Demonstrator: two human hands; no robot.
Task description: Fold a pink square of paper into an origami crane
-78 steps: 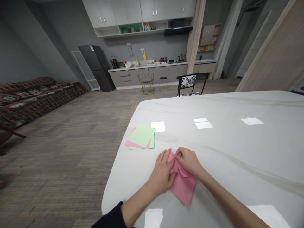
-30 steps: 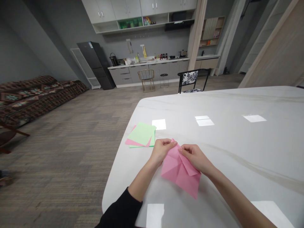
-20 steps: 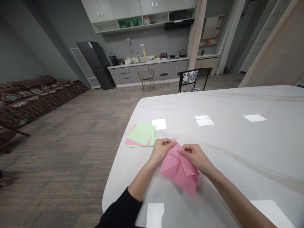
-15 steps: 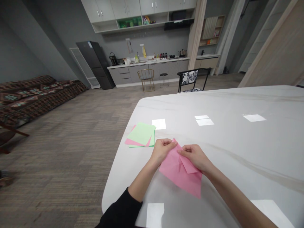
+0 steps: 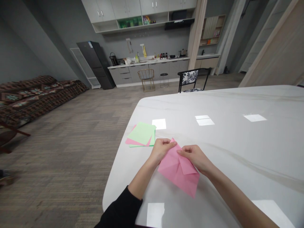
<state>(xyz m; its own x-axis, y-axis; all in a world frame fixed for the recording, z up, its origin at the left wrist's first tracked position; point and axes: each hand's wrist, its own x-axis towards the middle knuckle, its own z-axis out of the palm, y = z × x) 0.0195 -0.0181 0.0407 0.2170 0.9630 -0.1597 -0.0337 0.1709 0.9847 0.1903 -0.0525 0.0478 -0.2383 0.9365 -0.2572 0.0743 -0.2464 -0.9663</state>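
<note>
"Where does the folded pink paper (image 5: 177, 175) lie?"

"On the near side of both grips, widening as it comes. Its long axis slants from a far tip, just beside the left grip, to a corner on the near side of the right."

"How is it held?"

"The left hand (image 5: 162, 151) pinches it by that tip and is the nearer to it; the right hand (image 5: 195, 157) pinches its right edge at a loose flap (image 5: 188, 167)."

"Does it touch the table (image 5: 237, 136)?"

"I can't tell."

"Anything close?"

"A stack of green and pink sheets (image 5: 141, 133), left of the left grip and slightly beyond."
</note>
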